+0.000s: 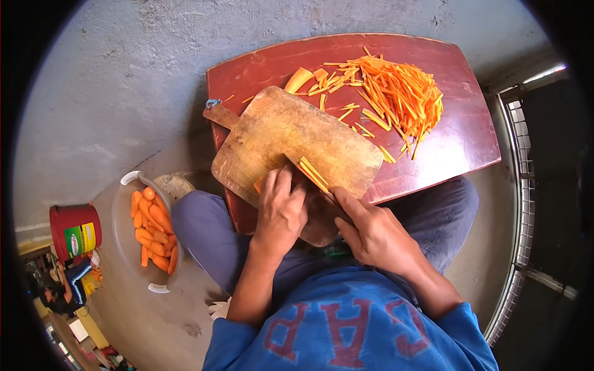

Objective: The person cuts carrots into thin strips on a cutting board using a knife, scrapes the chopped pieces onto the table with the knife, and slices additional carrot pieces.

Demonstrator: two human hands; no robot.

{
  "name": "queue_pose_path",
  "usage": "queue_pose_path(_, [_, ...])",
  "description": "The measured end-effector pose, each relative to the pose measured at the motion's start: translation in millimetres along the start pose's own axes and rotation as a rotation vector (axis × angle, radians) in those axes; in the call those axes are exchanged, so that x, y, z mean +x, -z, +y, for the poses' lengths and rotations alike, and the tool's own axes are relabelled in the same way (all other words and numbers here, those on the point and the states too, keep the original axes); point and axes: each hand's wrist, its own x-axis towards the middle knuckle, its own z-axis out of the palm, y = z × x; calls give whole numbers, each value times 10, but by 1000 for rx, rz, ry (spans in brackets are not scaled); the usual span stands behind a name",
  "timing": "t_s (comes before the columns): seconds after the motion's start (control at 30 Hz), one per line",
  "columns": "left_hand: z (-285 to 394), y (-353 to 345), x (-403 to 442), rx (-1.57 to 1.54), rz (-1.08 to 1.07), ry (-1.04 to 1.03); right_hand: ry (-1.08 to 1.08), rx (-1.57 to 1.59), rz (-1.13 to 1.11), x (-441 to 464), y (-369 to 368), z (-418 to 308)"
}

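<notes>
My right hand (378,234) grips a knife (320,190) by its handle, the blade slanting across the wooden cutting board (303,127). Closed fingers of my left hand (279,213) press down on the near part of the board, close to the blade. A bit of orange carrot (258,184) shows beside those fingers; the rest of it is hidden. Some cut carrot sticks (314,172) lie along the far side of the blade. Beyond the board is a heap of carrot sticks (402,96), with a larger carrot piece (299,80) left of it.
The board rests on a red table (461,133) in front of my crossed legs. To the left, a tub (121,234) holds several whole carrots (154,226). A red bucket (65,219) and another person (65,290) are farther left. A wall stands behind the table.
</notes>
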Motion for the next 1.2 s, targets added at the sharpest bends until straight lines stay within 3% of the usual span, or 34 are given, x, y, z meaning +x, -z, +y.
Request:
queue_pose_path(0.1, [1, -1, -22, 4, -63, 45, 109, 36, 46, 91, -16, 40])
queue_pose_path(0.3, [-63, -31, -31, 9, 15, 1, -7, -3, -13, -57, -5, -49])
queue_pose_path(0.4, [-13, 11, -27, 98, -7, 32, 105, -11, 55, 87, -77, 15])
queue_pose_path(0.6, [-17, -22, -7, 49, 120, 31, 73, -17, 76, -239, -1, -71])
queue_pose_path(0.8, [-65, -29, -61, 71, 16, 34, 154, 20, 73, 70, -81, 37])
queue_pose_path(0.9, [-36, -38, -13, -6, 120, -1, 26, 17, 32, -159, 58, -143])
queue_pose_path(1.1, [-96, -53, -80, 90, 21, 33, 100, 18, 40, 59, -85, 16])
queue_pose_path(1.2, [-102, -39, -54, 16, 71, 9, -7, -2, -44, -30, 105, -130])
